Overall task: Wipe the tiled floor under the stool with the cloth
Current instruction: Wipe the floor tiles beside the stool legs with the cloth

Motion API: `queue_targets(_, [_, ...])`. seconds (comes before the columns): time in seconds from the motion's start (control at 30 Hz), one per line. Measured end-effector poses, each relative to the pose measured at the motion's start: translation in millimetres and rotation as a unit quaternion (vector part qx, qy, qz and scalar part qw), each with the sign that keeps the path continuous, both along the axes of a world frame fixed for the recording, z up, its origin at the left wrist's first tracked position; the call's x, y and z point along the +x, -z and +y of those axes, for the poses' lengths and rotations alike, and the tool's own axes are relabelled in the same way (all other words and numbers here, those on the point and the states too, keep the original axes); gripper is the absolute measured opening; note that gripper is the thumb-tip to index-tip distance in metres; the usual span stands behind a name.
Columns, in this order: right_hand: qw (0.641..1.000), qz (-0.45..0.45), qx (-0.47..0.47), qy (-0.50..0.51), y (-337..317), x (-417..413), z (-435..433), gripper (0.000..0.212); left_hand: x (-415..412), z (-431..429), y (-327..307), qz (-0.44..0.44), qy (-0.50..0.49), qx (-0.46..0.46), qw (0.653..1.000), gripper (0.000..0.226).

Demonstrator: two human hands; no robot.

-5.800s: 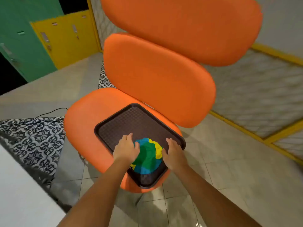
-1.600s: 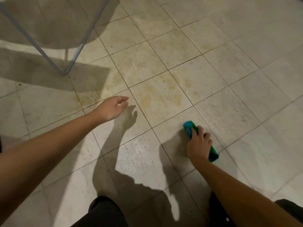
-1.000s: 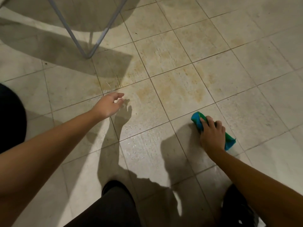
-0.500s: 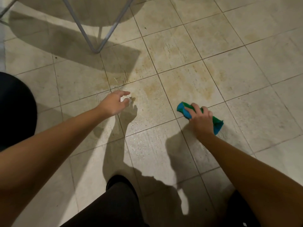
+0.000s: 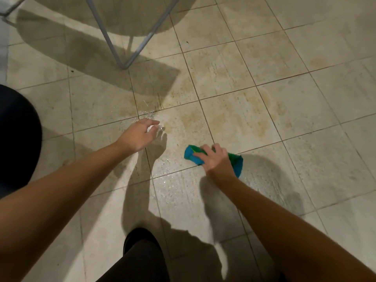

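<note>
Moved: right hand [image 5: 216,160] with cloth [image 5: 192,156] slid toward 9 o'clock, nearer left hand [image 5: 138,136].
Right fingers: clamped on cloth (bunched, blue-green), pressed to tiled floor [image 5: 284,119].
Left fingers: loosely bent, holding nothing.
Stool leg [image 5: 130,60]: 11 o'clock; open tiles at 2 o'clock.

The right hand [image 5: 216,160] covers the middle of the cloth [image 5: 190,155], the stool legs [image 5: 150,36] run off the top edge, a dark rounded shape [image 5: 18,135] is cut by the left edge, and whether the left hand [image 5: 137,137] touches the tiled floor [image 5: 264,123] cannot be told.

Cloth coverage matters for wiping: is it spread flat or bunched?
Bunched. The cloth sits wadded under the right hand, only its two ends sticking out.
</note>
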State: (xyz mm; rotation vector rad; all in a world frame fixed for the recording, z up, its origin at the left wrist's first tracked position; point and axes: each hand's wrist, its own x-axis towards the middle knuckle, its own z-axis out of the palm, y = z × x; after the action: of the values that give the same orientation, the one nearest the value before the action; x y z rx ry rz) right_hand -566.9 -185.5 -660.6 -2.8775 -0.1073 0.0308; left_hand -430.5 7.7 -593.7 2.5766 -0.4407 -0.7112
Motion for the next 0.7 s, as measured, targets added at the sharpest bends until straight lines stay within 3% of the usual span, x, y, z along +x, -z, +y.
queue_targets(0.07, [0.999, 0.037, -0.019, 0.009, 1.1, 17.5, -16.5, 0.033, -1.6, 0.4, -0.2, -0.004, 0.011, -0.002, 1.0, 0.04])
queue_targets(0.2, [0.981, 0.028, 0.031, 0.19, 2.7, 11.3, -49.3, 0.031, -0.5, 7.1, 0.9, -0.001, 0.003, -0.008, 1.0, 0.04])
queue_targets(0.3, [0.967, 0.025, 0.013, 0.252, 1.1, -13.6, -56.3, 0.034, 2.6, 15.0, 1.7, 0.002, 0.0, -0.002, 1.0, 0.041])
queue_targets(0.4, [0.946, 0.095, 0.006, 0.309, 1.7, -34.2, -40.2, 0.039, 3.1, 19.9, 1.2, 0.002, 0.0, -0.005, 1.0, 0.041])
queue_targets(0.47, [0.95, 0.09, -0.007, 0.299, 2.4, -41.4, -14.5, 0.041, 2.3, 22.9, -0.3, 0.0, -0.005, -0.015, 1.0, 0.04])
queue_targets(0.6, [0.986, 0.085, -0.036, 0.141, 4.2, -27.6, 33.5, 0.053, 0.3, 30.2, -0.2, 0.004, -0.004, -0.017, 1.0, 0.04])
queue_targets(0.67, [0.994, 0.023, -0.012, 0.107, 1.6, -3.8, 35.2, 0.046, -0.3, 33.9, 0.3, 0.006, -0.014, -0.021, 1.0, 0.04])
queue_targets(0.7, [0.994, 0.036, 0.0, 0.099, -1.6, 7.1, 32.4, 0.042, -0.3, 35.9, -0.1, 0.009, -0.024, -0.021, 0.999, 0.04])
